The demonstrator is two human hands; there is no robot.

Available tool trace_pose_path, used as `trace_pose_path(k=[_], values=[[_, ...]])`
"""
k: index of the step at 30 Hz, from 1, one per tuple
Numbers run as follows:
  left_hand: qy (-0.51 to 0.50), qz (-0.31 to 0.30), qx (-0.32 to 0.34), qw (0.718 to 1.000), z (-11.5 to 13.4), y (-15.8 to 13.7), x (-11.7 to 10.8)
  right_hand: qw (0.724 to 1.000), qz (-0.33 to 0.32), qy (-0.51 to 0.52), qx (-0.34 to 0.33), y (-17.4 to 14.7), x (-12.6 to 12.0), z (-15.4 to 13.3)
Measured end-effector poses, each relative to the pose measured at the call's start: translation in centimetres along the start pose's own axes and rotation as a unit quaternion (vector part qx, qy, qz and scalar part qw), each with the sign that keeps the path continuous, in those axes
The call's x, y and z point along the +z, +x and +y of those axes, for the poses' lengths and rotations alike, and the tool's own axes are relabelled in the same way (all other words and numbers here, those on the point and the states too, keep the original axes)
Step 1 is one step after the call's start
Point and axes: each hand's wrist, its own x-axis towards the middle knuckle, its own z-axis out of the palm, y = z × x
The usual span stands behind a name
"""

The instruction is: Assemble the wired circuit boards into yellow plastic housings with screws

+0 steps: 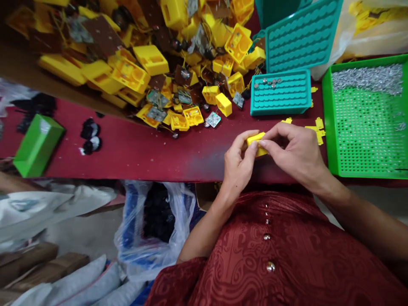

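My left hand [237, 163], right hand [295, 151] pinch one yellow plastic box [256, 138] | right of fingers: one green rectangular plastic tray [330, 127]

Yellow case [255, 138]: partly covered by the fingers of the left hand [237, 159] and right hand [299, 148]; its underside is hidden. Flat pieces [319, 127]: partly behind the right hand. Pile [153, 59], back from the worktop's [153, 157] front edge: cropped above, blurred toward its left. Green tray [330, 123], near that edge: cropped at right; its metal bits [366, 78] are too small to distinguish. Bin [127, 242], below the edge: black contents [158, 212] indistinct. Another person's arm [12, 183]: cropped at left.
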Motion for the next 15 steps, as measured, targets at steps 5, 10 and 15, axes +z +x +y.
trace_pose_path(k=[5, 10, 15], values=[[-0.123, 0.001, -0.06, 0.991, -0.2, 0.2, 0.2, 0.996, -0.034, -0.062, -0.061, 0.5, -0.6, -0.5], [-0.171, 0.018, -0.077, 0.982, 0.0, 0.0, 0.1, 0.998, -0.011, -0.053, -0.043, 1.0, -1.5, -0.2], [-0.151, -0.046, -0.068, 0.985, 0.0, -0.7, -0.5, 0.992, -0.125, 0.022, 0.027, 0.8, -1.4, 1.1]])
